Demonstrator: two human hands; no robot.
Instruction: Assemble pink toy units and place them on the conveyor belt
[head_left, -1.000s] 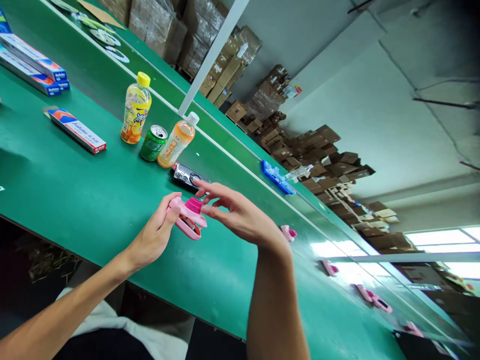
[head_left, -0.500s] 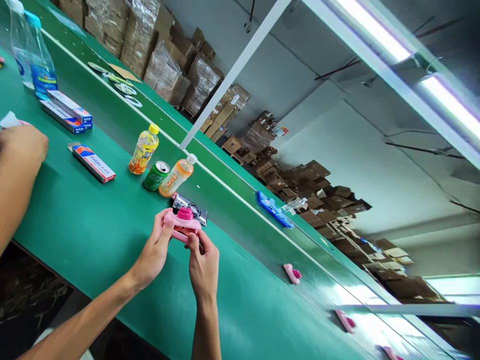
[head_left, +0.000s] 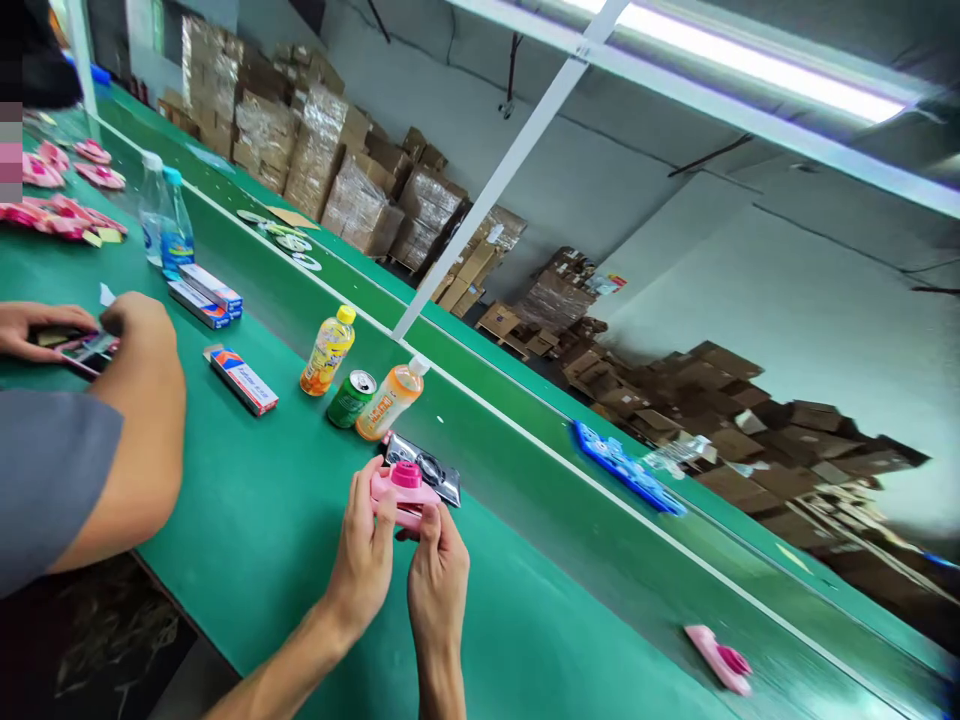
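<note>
Between my two hands is a pink toy camera (head_left: 406, 490) with a raised magenta lens on its upper side. A gap shows between its upper and lower halves. My left hand (head_left: 367, 545) grips its left end, thumb on the near edge. On the right end, my right hand (head_left: 439, 560) pinches it between thumb and fingers. Just beyond the toy camera lies a dark, shiny phone (head_left: 442, 482) with large round lenses, partly covered by it. An orange drink bottle (head_left: 391, 400) and a green can (head_left: 352, 399) stand behind the phone.
A yellow-capped bottle (head_left: 328, 352) and several long boxes (head_left: 241, 380) stand to the left. A co-worker's arm (head_left: 142, 420) reaches over the table at left, near pink parts (head_left: 60, 215). On the belt lie a pink camera piece (head_left: 718, 660) and a blue tray (head_left: 626, 468).
My view has swung left, bringing more of the co-worker and the pink parts into sight. Both hands still hold the toy camera, and the gap between its halves looks narrower.
</note>
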